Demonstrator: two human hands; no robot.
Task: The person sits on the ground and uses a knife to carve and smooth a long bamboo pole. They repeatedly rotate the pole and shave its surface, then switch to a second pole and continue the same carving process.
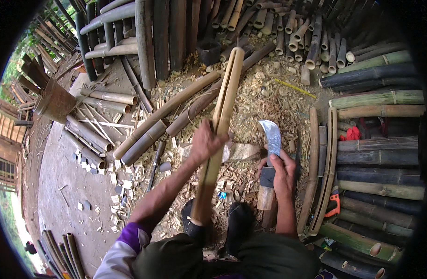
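Note:
My left hand [208, 141] is wrapped around the middle of a bamboo pole [226, 100] with a long slot cut along its upper part. The pole leans upright in front of me, its lower end near my dark shoe [193, 215]. In my right hand [283, 174] is a hooked knife [271, 135], its curved blade pointing up and its dark-wrapped wooden handle hanging below my fingers. The blade stays apart from the pole, to its right. Behind the pole, a pale wood block [243, 152] lies among shavings.
Wood chips [250, 100] cover the ground. Bamboo poles [164, 114] lie at the left, and a slotted pole [327, 172] at the right beside stacked bamboo [378, 158]. An orange-handled saw [333, 205] and a yellow strip [295, 88] are at the right. A bucket [56, 100] stands far left.

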